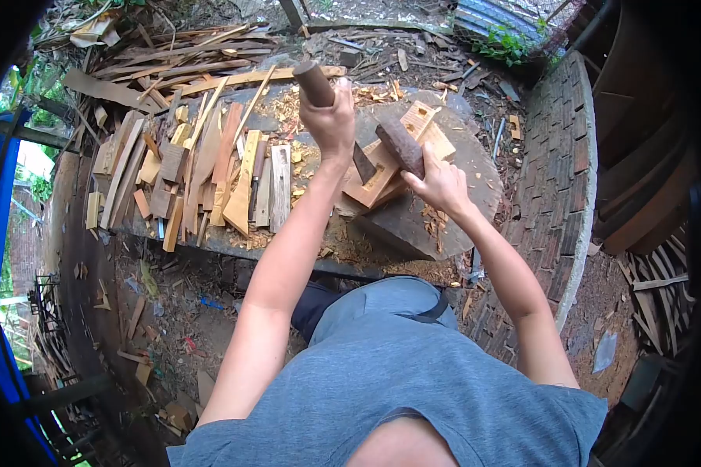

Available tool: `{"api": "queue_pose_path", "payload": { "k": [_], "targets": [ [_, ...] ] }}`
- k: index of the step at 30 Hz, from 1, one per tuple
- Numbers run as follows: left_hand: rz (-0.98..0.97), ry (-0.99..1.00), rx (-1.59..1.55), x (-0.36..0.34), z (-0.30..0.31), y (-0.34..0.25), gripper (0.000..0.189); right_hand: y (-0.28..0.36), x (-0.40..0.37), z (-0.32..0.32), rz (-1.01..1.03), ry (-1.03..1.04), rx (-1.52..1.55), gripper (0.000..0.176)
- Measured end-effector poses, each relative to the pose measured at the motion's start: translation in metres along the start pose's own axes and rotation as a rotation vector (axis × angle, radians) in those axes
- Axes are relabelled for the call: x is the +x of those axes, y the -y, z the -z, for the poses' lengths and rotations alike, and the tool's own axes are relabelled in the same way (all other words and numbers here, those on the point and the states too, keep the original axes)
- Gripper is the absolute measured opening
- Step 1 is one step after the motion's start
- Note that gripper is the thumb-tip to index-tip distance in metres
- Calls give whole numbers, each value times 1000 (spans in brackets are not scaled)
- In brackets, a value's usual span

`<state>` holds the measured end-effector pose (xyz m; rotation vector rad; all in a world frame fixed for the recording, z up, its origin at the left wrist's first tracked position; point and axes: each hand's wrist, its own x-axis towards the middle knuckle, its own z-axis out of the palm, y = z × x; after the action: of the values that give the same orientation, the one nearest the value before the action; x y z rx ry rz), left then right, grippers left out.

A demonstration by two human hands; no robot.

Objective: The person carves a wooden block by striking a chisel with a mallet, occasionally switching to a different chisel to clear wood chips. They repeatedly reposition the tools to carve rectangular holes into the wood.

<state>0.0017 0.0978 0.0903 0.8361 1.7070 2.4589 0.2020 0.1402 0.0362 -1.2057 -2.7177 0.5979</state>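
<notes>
My left hand (329, 121) is wrapped round the thick round handle (316, 84) of a chisel. Its dark blade (364, 165) slants down to a slot in a light wooden block (382, 175). My right hand (444, 187) grips a dark, blunt wooden mallet (399, 146) above the block, thumb on the near side. Another pale piece with square holes (419, 117) lies at the block's far end, partly hidden by the mallet. These pieces rest on a broad round stump (471, 204).
Wood offcuts (234, 136) and strips lie side by side left of the stump, among yellow shavings (287, 105). A curved brick wall (553, 171) stands at the right. Long scrap strips (187, 62) are piled beyond. Debris and a blue scrap (210, 303) dot the ground.
</notes>
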Motion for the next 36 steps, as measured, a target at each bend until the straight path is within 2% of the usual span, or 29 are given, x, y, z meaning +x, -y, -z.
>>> {"api": "queue_pose_path", "payload": {
  "k": [1,2,3,5,6,9,13,16,17,20,21,24,27,30,31,33,36],
  "targets": [
    [40,-19,-20,3,0,-1,22,0,-1,-1,-4,4,0,75],
    [165,-35,-82,4,1,-2,20,2,-1,0,-7,9,-4,78],
    [165,-33,-84,7,4,1,20,3,-1,1,-8,11,-8,81],
    [291,-166,-98,16,13,10,17,-1,-2,-7,11,-35,-4,82],
    [325,-164,-132,19,22,17,15,-3,-1,-11,25,-77,2,82],
    [487,-294,-169,22,42,36,12,0,-2,-11,-4,-60,21,83],
    [568,-458,-151,21,53,49,13,7,0,-6,-41,-43,42,84],
    [482,-441,-124,19,43,31,21,7,2,-9,-62,-27,24,83],
    [434,-353,-173,14,37,18,18,7,2,-9,-68,-36,30,83],
    [174,-138,-121,5,13,-17,19,10,0,-6,-83,-28,41,81],
    [-25,-66,-46,8,9,-16,18,12,0,-5,-81,-20,48,80],
    [-245,45,108,-5,2,-20,17,16,0,-7,-106,-34,32,80],
    [-265,113,117,-12,1,-27,16,22,-3,-6,-128,-27,27,81],
    [-148,73,-1,-23,0,-34,16,19,-6,-18,-106,-126,25,81],
    [-92,55,-48,-25,0,-36,16,19,-5,-17,-109,-125,25,81],
    [-82,41,-6,-31,2,-32,14,21,-5,-12,-141,-38,49,83],
    [-65,-4,47,-31,3,-30,15,18,-5,-12,-129,-30,51,84]
  ]
}}
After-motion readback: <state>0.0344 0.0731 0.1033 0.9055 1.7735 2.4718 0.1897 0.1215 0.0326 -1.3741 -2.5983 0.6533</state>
